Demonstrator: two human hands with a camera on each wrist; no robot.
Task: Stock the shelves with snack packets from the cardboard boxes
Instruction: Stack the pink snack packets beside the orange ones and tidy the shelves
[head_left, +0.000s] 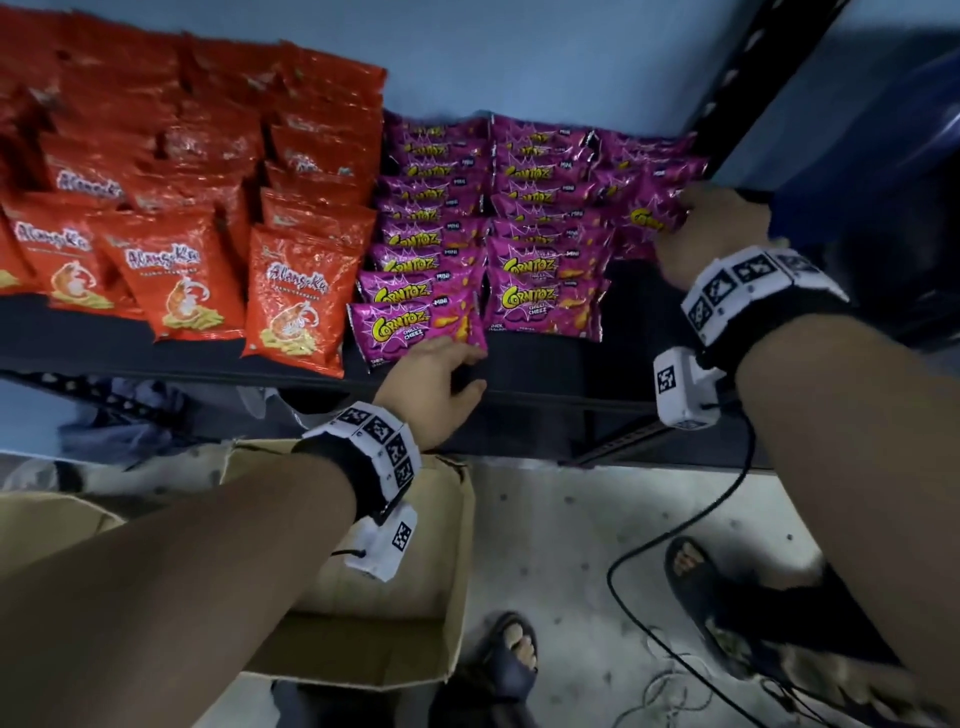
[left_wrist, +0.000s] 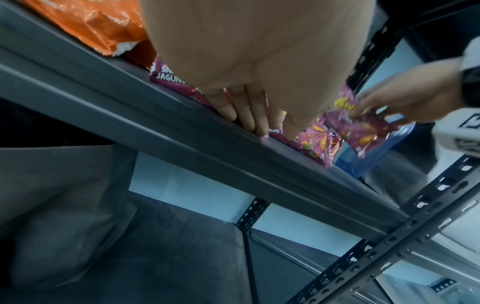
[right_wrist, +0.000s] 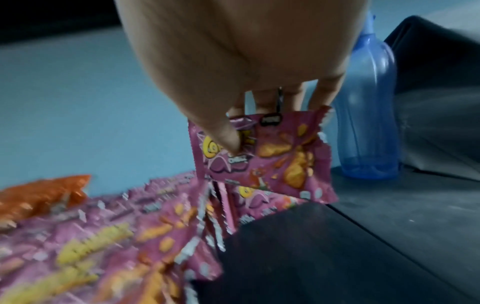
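A dark metal shelf (head_left: 545, 364) is carrying rows of red prawn-cracker bags (head_left: 176, 270) on the left and overlapping rows of purple corn-snack packets (head_left: 540, 228) on the right. Below it, an open cardboard box (head_left: 415, 597) is sitting on the speckled floor (head_left: 571, 519), with a black cable (head_left: 675, 530) lying nearby. A blue plastic bottle (right_wrist: 369, 127) is standing upright at the shelf's right end. The left hand (head_left: 436, 379) is resting at the shelf's front edge, its straight fingers (left_wrist: 249, 115) lying together against the frontmost packet. The right hand (head_left: 711, 234) is pinching a single purple packet (right_wrist: 270, 156) between thumb and fingers, holding it over the rightmost row.
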